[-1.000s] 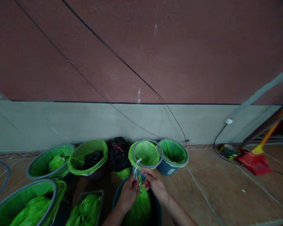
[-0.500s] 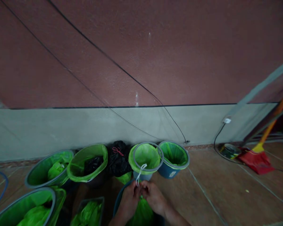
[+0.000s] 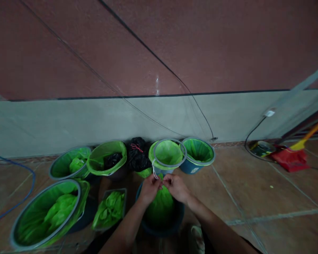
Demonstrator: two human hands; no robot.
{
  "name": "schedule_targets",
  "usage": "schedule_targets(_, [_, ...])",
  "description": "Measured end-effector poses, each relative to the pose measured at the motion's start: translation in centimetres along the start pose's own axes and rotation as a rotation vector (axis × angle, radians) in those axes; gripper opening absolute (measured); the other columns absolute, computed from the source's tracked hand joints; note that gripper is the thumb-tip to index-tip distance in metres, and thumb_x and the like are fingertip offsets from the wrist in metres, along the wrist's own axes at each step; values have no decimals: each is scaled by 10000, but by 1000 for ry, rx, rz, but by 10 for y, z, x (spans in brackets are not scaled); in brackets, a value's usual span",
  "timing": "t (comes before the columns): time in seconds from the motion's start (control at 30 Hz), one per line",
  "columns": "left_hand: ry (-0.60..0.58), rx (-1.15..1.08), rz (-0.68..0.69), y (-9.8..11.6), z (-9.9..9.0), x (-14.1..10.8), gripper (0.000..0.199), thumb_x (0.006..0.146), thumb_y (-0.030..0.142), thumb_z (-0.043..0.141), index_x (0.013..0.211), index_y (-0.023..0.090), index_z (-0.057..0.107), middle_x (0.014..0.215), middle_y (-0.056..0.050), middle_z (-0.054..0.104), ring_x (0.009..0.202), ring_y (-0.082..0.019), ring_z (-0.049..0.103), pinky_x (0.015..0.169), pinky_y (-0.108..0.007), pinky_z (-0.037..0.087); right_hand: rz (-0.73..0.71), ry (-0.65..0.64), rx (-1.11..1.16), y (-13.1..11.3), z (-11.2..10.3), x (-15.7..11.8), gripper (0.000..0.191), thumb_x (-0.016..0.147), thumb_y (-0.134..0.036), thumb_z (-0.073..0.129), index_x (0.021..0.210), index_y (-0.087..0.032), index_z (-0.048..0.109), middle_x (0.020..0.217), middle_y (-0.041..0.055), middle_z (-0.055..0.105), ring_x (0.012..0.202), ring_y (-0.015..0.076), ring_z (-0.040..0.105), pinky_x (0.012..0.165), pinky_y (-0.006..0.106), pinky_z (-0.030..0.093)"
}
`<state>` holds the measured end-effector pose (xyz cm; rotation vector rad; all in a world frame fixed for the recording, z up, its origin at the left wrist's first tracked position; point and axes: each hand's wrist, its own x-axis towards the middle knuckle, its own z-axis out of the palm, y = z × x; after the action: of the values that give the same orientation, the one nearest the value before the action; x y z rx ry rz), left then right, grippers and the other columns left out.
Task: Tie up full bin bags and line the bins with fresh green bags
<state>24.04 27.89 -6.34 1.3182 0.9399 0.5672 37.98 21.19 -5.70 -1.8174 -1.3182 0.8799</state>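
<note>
Head view: I watch two hands meet low at centre.
Left hand (image 3: 149, 189): fingers pinched nearly closed on the neck of a green bag (image 3: 161, 204); a white tie (image 3: 154, 168) loops up beside them, whether gripped I cannot tell.
Right hand (image 3: 178, 188): fingertips pinched at that same neck, more spread a second ago.
Bag neck: now pinched from both sides, so I judge it better controlled.
Blue bucket (image 3: 182, 211): surrounds the bag's body.
Wall side: green-lined bucket (image 3: 151, 151), black bag (image 3: 139, 158) just left.
</note>
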Motion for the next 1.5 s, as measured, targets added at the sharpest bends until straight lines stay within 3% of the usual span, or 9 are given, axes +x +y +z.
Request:
schedule_targets(0.23, [-63,196,175,3,-3,-3,150,822,321,542,742,202,588,597,19,563,564,-138,528,578,-247,408,18,-191,526,-1,10,2,78,717,-245,565,763,-192,599,643,-33,591,549,96,467,547,229,371])
schedule_targets(0.37, [-51,271,147,7,-5,-5,190,836,366,543,759,210,620,561,20,565,539,-148,535,557,-247,392,95,-218,611,-3,12,-1,123,649,-258,620,747,-184,611,618,-39,593,546,91,483,546,222,390])
schedule_targets(0.53, [-6,282,44,6,-6,-4,190,822,367,550,773,206,639,475,39,536,432,-142,507,473,-246,371,175,-243,621,-2,15,-5,234,685,-373,661,791,-164,658,669,-11,634,534,76,481,534,211,383])
schedule_targets(0.67, [40,184,-30,6,-4,-3,193,814,364,571,725,200,621,440,52,523,374,-119,470,423,-232,356,107,-204,492,-4,17,-6,197,790,-334,558,741,-163,641,681,6,641,533,83,476,534,216,372])
schedule_targets(0.87, [142,171,-111,7,1,-3,216,844,293,541,658,192,580,407,59,495,340,-103,459,395,-218,338,-31,-10,-345,-22,17,-12,143,827,-166,489,803,-179,629,801,65,685,747,169,615,705,273,402])
schedule_targets(0.93, [181,190,-128,6,1,-3,220,840,284,550,643,189,570,400,56,492,342,-107,469,393,-218,338,-51,-8,-480,-26,17,-14,164,858,-176,471,866,-173,636,864,92,697,794,191,637,717,283,402])
schedule_targets(1.13, [230,133,-167,7,2,-5,263,811,312,594,589,177,546,404,37,511,334,-92,456,380,-203,333,-149,-8,-488,-21,19,-15,175,872,-165,477,901,-181,650,900,96,714,822,204,656,712,283,412])
schedule_targets(1.33, [231,-38,-300,8,4,-6,274,820,325,574,602,161,548,441,23,531,328,-76,443,374,-191,344,-189,25,-306,-15,17,-16,235,897,-203,499,1059,-227,667,925,30,741,811,173,673,722,250,433])
schedule_targets(1.5, [231,-117,-375,9,3,-7,270,819,361,582,641,161,550,449,34,517,342,-77,448,391,-195,367,-217,-10,-330,-15,18,-16,226,906,-204,473,867,-233,694,821,19,727,760,157,653,704,240,415])
